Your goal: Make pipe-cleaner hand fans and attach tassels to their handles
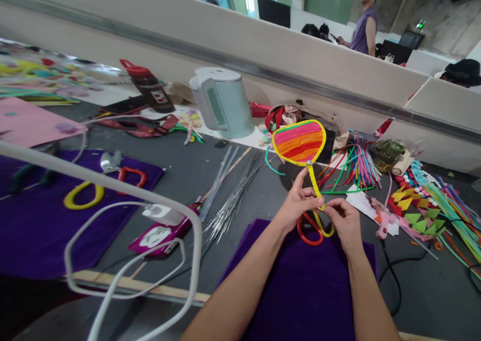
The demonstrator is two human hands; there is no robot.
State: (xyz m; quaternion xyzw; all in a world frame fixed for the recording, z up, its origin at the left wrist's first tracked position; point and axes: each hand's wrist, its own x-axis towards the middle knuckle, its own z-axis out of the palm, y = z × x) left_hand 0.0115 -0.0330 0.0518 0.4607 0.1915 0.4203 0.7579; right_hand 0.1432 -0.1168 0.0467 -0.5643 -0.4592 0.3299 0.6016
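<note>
A fan-shaped craft piece [299,141], with a yellow rim and pink, red and orange stripes, is held up over the table. My left hand [300,200] is closed round its yellow handle. At the handle's lower end, the fingers of my right hand [342,219] pinch the yellow strip. Red-and-yellow-handled scissors [310,233] lie just below my hands, on a purple cloth [308,281]; their blades cannot be made out.
A kettle [233,105] and a red-capped bottle [150,88] stand along the partition. Metal wires [235,200] lie left of my hands. Pipe cleaners [363,165] and a pink glue gun [385,223] are on the right. A white cable frame [195,240] crosses the left foreground.
</note>
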